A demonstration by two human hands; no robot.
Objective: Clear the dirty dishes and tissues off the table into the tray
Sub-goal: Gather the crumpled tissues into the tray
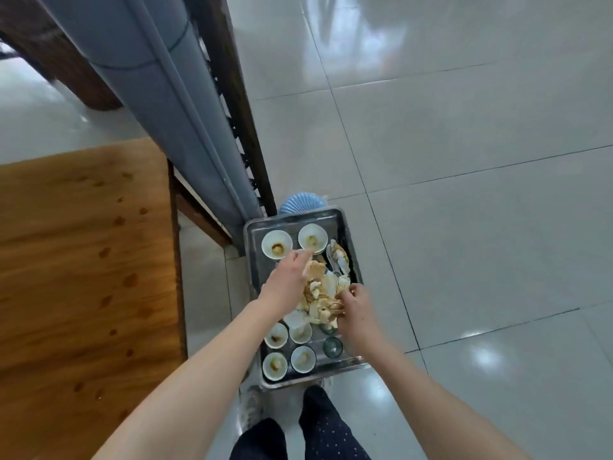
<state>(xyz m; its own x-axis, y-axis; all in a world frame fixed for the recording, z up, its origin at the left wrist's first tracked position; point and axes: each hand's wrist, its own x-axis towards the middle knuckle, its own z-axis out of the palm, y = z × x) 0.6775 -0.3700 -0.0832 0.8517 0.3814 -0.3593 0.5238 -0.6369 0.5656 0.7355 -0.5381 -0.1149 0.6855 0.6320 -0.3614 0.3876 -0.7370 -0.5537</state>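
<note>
L hand (288,281) fingers straight, pressing tissues (320,293) | R hand (356,310) curled, pinching tissues | tissues in mid tray (249,250), pile long 12-to-6 | pile at 3 o'clock of L hand, 10 of R; both touch it

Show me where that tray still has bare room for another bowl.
Bare metal shows along the left wall of the tray between the far left bowl and the left hand, and in the far right corner past the spoon. The middle is heaped with tissues; the near end is packed with four bowls and two green cups.
</note>
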